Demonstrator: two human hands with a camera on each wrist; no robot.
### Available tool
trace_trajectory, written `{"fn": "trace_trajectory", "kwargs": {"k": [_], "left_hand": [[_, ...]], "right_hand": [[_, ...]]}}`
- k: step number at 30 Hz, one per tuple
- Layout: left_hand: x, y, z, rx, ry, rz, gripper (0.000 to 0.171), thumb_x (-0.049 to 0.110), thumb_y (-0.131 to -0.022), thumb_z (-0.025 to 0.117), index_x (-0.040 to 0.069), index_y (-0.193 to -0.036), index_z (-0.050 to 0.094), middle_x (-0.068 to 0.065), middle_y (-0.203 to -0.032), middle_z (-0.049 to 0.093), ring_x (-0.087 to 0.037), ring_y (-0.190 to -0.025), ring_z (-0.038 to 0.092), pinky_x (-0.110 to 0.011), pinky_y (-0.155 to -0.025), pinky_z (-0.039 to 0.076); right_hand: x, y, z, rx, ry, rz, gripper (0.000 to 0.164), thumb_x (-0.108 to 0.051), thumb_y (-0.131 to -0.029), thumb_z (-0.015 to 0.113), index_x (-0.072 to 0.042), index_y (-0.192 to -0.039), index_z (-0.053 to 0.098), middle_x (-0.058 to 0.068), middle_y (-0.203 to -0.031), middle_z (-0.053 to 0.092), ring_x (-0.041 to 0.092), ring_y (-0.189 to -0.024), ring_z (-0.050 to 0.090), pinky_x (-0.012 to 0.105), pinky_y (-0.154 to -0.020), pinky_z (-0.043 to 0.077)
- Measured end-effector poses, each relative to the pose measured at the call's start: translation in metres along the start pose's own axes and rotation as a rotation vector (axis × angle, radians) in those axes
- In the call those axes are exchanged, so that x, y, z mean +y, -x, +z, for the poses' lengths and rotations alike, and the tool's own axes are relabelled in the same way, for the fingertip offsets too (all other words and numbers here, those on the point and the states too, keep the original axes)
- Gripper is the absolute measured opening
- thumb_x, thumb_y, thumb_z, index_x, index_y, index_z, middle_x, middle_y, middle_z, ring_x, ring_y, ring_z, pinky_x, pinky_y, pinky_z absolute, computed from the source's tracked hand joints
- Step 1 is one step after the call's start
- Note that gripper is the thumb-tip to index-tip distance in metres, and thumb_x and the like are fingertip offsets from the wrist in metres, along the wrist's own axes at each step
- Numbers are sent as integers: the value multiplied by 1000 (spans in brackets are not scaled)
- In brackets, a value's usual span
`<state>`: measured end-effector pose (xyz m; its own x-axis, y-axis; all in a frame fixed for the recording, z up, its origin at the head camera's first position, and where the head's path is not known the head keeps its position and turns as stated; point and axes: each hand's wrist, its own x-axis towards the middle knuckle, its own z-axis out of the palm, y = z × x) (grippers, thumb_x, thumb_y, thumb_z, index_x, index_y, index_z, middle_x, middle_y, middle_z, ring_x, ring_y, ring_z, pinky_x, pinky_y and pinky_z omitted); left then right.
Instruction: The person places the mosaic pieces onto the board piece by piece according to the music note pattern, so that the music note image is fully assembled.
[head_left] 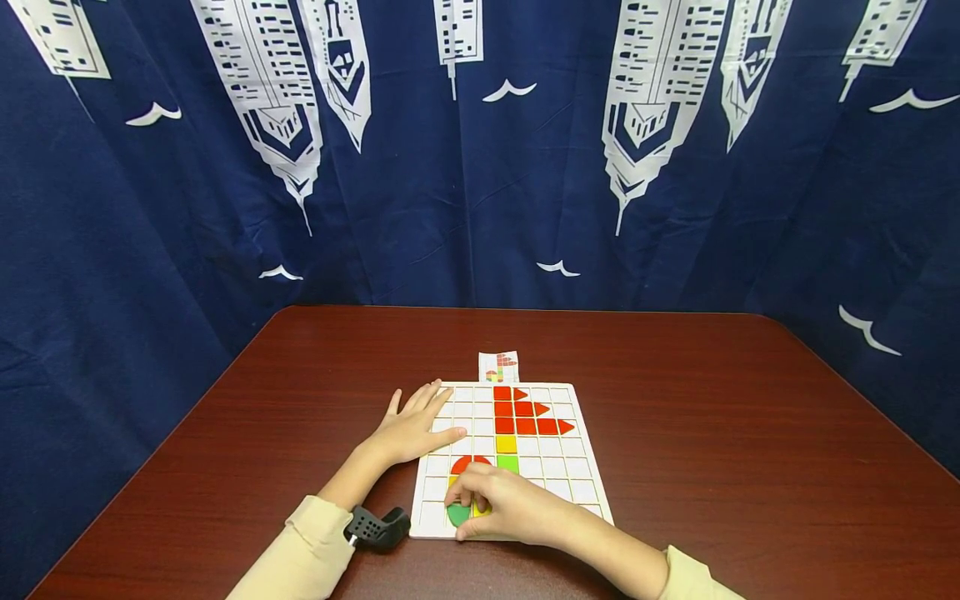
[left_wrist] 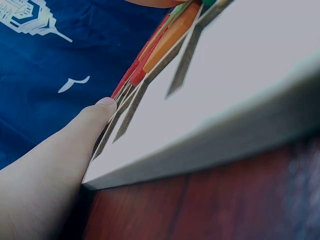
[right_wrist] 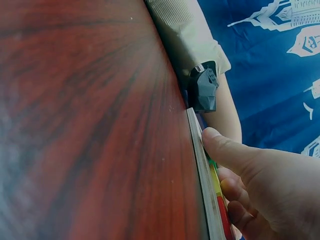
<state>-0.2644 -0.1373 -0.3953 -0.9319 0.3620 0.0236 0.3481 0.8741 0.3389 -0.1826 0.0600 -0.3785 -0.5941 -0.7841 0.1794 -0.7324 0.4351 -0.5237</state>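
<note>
A white grid board (head_left: 465,410) with coloured pieces lies on the table. My left hand (head_left: 412,425) rests at its upper left edge with fingers spread; in the left wrist view the thumb (left_wrist: 92,120) lies along the board's side. At the lower left of the grid, my right hand (head_left: 498,504) pinches a green piece with a rounded edge (head_left: 457,515) between thumb and curled fingers. Red rounded pieces (head_left: 467,463) and a yellow piece (head_left: 482,508) sit beside it, partly hidden by the fingers. The right wrist view shows the thumb (right_wrist: 220,142) over the board's near edge.
Red squares and triangles (head_left: 525,409) form rows at the board's upper middle, above a yellow square (head_left: 506,444) and a light green square (head_left: 507,463). A small printed card (head_left: 487,363) lies behind the board. A dark blue curtain (head_left: 465,183) hangs beyond the brown table (head_left: 697,433).
</note>
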Motion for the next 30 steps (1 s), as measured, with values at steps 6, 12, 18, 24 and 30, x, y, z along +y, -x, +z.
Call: {"fn": "trace_trajectory", "kwargs": {"k": [6,12,18,24,30], "left_hand": [[0,0,0,-5,0,0,78,65,-83,42,22,-146,21,-3,-154,13,-22,-142,11,-55,-110,-5],[0,0,1,0,-9,1,79,67,-83,41,22,-146,22,-3,-154,13,-22,-142,11,-55,-110,-5],[-2,-1,1,9,-6,1,79,66,-83,42,22,-145,23,-3,-154,13,-23,-142,11,-56,-110,-5],[-2,-1,1,7,4,4,79,67,-82,41,23,-145,23,-3,-154,12,-23,-142,11,-56,-110,-6],[-2,-1,0,3,7,1,79,67,-83,41,22,-145,22,-3,-154,12,-23,-142,10,-56,-110,-7]], "right_hand": [[0,-1,2,-9,-6,21,23,-23,-78,70,-17,-99,62,-11,-84,52,-5,-71,43,9,-67,40],[-1,-2,3,-5,19,16,19,-20,-80,65,-17,-99,65,-11,-84,53,-6,-76,45,9,-70,41],[-2,-2,0,-13,-10,51,18,-17,-78,66,-16,-96,66,-12,-83,51,-5,-75,45,9,-70,42],[-3,-2,-1,-12,-22,65,17,-16,-76,69,-16,-93,65,-12,-82,50,-5,-72,43,10,-68,41],[-2,-2,-2,-7,-18,67,15,-15,-77,69,-15,-92,65,-10,-83,50,-5,-71,43,10,-67,41]]}}
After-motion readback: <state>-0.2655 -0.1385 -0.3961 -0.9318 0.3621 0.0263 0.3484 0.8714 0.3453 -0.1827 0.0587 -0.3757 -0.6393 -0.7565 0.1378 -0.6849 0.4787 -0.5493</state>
